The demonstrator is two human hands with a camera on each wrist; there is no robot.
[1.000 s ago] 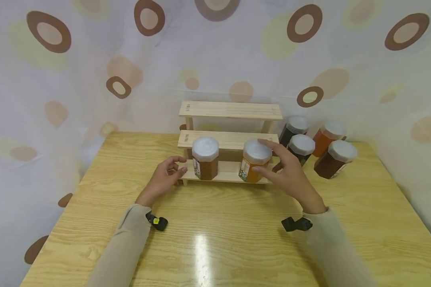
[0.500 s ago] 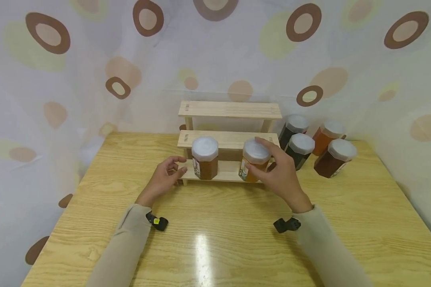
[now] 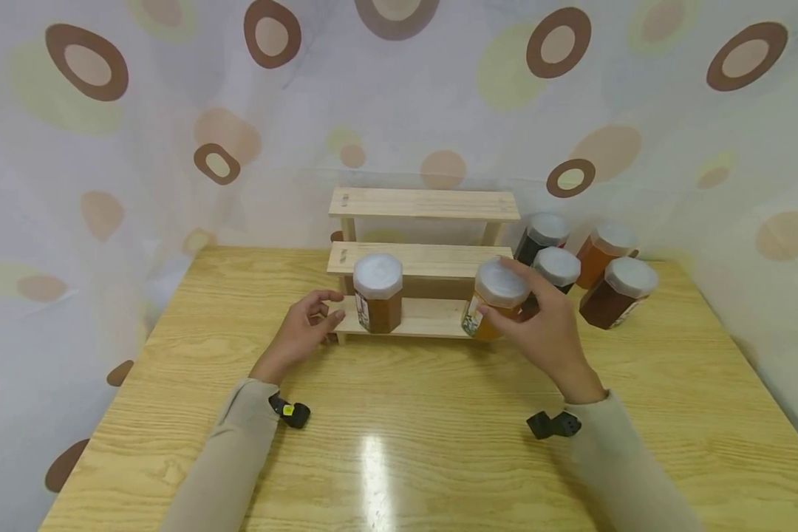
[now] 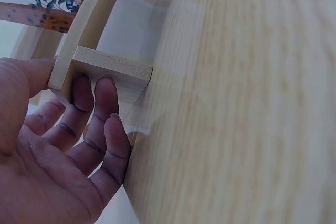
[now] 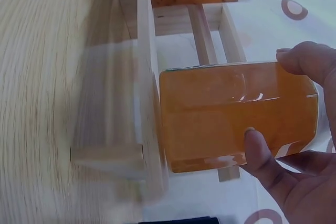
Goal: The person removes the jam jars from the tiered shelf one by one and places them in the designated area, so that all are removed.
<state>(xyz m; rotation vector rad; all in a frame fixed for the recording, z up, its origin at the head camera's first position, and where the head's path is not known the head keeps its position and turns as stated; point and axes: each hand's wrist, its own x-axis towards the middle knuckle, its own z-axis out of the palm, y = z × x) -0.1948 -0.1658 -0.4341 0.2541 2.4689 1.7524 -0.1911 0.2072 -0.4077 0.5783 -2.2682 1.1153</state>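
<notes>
A three-tier wooden rack (image 3: 423,260) stands at the back of the table. On its lowest tier, toward the right end, is a jar of clear orange contents (image 3: 481,325) with a whitish lid. My right hand (image 3: 550,332) grips this jar, with thumb and fingers on opposite sides of it in the right wrist view. To the left on the same tier sits a speckled amber-brown jar (image 3: 380,312) with a label. My left hand (image 4: 52,161) holds the left end of the lowest tier, its thumb at the plank and its fingers curled beneath.
Several more lidded jars, among them a dark red-brown jar (image 3: 609,301) and an orange-red jar (image 3: 598,258), stand right of the rack, close to my right hand. A patterned cloth (image 3: 399,111) hangs behind the wooden table (image 3: 439,443).
My right hand first shifted slightly left at the orange jar, then slid right with the jar toward the tier's right end. The left hand has stayed at the rack.
</notes>
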